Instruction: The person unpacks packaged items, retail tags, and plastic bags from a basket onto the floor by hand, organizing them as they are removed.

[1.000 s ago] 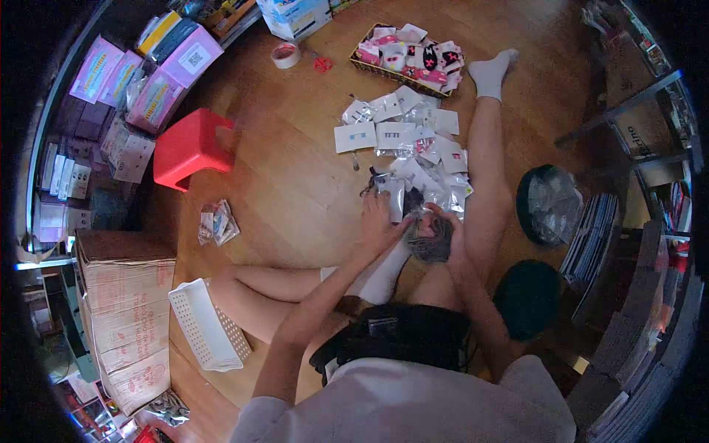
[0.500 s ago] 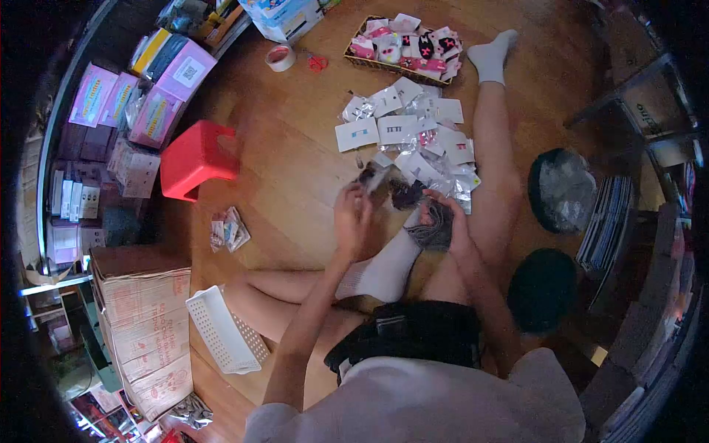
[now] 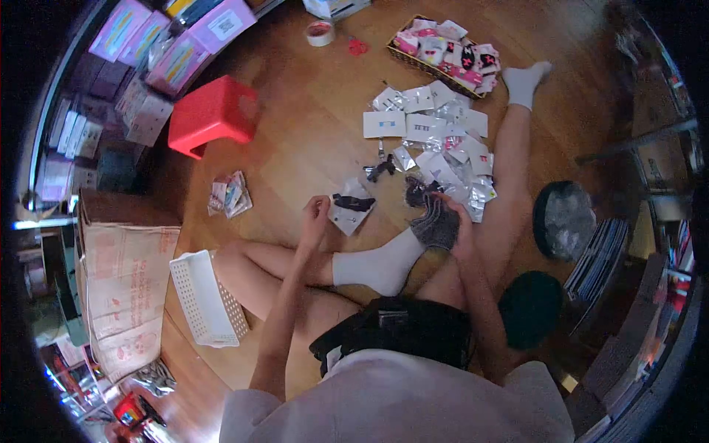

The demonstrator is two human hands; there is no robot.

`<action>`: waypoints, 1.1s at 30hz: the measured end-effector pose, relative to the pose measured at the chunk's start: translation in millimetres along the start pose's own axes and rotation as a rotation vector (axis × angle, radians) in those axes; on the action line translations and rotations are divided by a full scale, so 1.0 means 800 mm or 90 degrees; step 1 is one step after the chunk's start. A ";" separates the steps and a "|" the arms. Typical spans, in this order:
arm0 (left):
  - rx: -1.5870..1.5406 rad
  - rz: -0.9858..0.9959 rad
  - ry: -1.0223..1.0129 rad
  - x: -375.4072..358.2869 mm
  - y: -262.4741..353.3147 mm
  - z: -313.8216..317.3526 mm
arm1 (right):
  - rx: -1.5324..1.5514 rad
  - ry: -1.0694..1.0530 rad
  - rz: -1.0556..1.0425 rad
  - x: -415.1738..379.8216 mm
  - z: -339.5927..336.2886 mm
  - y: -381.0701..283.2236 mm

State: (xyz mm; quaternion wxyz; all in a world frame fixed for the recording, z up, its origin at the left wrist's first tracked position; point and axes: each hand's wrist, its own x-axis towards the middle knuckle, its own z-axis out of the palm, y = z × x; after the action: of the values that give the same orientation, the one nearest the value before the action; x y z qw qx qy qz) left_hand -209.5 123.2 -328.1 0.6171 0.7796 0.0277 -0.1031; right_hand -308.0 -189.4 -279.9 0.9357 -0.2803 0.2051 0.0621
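My right hand [image 3: 462,227] is wrapped round a dark grey knitted item [image 3: 437,224], with another dark piece [image 3: 422,193] touching its top. Just left of a clear packet [image 3: 351,218] is my left hand [image 3: 315,215], its fingers pressed together; what they hold, if anything, is too small to tell. A dark strip [image 3: 354,201] lies across that packet. Farther forward on the floor is a small dark item [image 3: 380,169]. White cards in clear bags [image 3: 425,127] lie overlapping in front of my right hand.
A basket of pink and black items [image 3: 414,60] stands ahead. Tape [image 3: 320,33] and red scissors [image 3: 357,47] lie forward. At left are a red stool [image 3: 214,113], small packets [image 3: 230,193], a white basket [image 3: 205,303] and a carton [image 3: 127,288]; green round objects [image 3: 530,308] are right.
My left hand has moved left and back, away from the dark items. The packet with the dark strip now lies in plain view beside it. The camera view has shifted.
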 end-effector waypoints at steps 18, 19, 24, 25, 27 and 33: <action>0.718 0.190 -0.103 -0.108 0.006 -0.016 | -1.135 -0.253 -0.496 0.072 0.146 0.127; 0.726 0.191 -0.093 -0.107 0.007 -0.014 | -1.260 -0.360 -0.489 0.078 0.139 0.140; 0.828 0.133 -0.170 -0.104 0.005 -0.016 | -1.375 -0.421 -0.288 0.071 0.123 0.179; 0.827 0.135 -0.164 -0.107 0.001 -0.015 | -1.372 -0.441 -0.308 0.075 0.121 0.176; 0.816 0.148 -0.145 -0.106 -0.006 -0.013 | -1.366 -0.426 -0.349 0.092 0.123 0.173; 0.805 0.183 -0.074 -0.109 -0.010 -0.006 | -1.410 -0.178 -0.408 0.150 0.142 0.187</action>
State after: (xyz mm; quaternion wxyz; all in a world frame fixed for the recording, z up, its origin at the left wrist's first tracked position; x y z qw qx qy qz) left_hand -295.3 136.7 -317.4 0.0476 0.9814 -0.1766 -0.0578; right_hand -194.0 -2.2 -318.9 0.1660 -0.9752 -0.1467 -0.0019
